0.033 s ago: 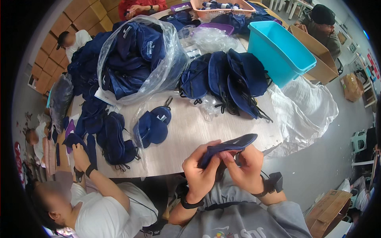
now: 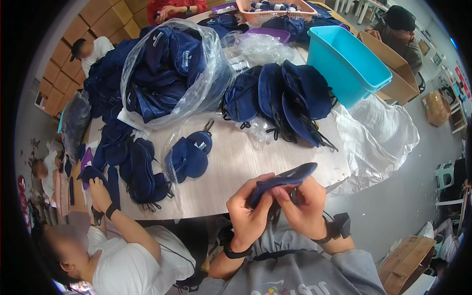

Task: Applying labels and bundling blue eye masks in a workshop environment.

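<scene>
Count of items in view:

One light wooden table (image 2: 236, 167). One turquoise rectangular plastic bin (image 2: 344, 64). One salmon-pink plastic mesh basket (image 2: 275, 6). One shallow purple plastic tray (image 2: 275, 34). One large clear plastic bag stuffed with navy fabric pieces (image 2: 172, 73); the pieces inside are too crowded to count. One open brown cardboard box (image 2: 398, 73) beyond the bin.

Two bare hands of the wearer, left hand (image 2: 248, 214) and right hand (image 2: 302, 209), with one dark navy fabric eye mask (image 2: 282, 179) between them. Two dark wristbands, one per wrist.

Loose navy masks lie on the table in three heaps, individual numbers indeterminate.

Other persons visible in part: four.
</scene>
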`<control>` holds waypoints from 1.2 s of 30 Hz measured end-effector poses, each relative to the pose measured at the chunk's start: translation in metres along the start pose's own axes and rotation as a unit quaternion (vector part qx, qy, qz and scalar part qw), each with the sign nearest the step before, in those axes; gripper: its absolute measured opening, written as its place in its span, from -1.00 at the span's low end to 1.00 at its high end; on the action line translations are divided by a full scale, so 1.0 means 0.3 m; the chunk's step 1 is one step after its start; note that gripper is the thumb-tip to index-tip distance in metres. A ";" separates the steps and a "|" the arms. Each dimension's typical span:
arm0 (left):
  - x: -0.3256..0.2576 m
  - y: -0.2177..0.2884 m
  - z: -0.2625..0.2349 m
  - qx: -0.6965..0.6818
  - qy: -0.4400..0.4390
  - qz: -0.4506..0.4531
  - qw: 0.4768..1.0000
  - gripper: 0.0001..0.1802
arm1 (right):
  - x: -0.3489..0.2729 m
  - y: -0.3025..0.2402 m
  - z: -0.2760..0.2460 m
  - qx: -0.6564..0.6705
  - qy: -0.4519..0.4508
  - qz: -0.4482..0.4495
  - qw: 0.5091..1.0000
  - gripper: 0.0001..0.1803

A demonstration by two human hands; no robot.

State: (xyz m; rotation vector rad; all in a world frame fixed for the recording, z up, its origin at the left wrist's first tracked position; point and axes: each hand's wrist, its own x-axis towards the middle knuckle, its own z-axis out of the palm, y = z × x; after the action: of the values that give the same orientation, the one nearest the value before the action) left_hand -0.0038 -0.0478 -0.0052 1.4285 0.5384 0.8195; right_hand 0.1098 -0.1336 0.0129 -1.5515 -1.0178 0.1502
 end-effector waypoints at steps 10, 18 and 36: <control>0.044 0.033 0.013 -0.143 0.030 -0.075 0.986 -0.83 | -0.018 0.050 -0.011 0.087 -0.020 0.095 0.991 -0.85; 0.030 -0.004 0.002 -0.090 -0.010 -0.079 0.993 -0.69 | 0.006 0.033 -0.031 0.025 -0.062 0.125 0.990 -0.89; 0.019 -0.085 -0.198 -0.078 0.119 -0.128 0.982 -0.80 | 0.125 0.009 0.104 -0.011 -0.263 0.085 0.961 -0.72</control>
State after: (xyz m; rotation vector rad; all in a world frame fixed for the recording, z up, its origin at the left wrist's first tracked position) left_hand -0.0412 -0.0040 -0.0353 1.0977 0.8051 0.8095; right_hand 0.1151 -0.0853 0.0183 -1.6579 -1.2948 0.7038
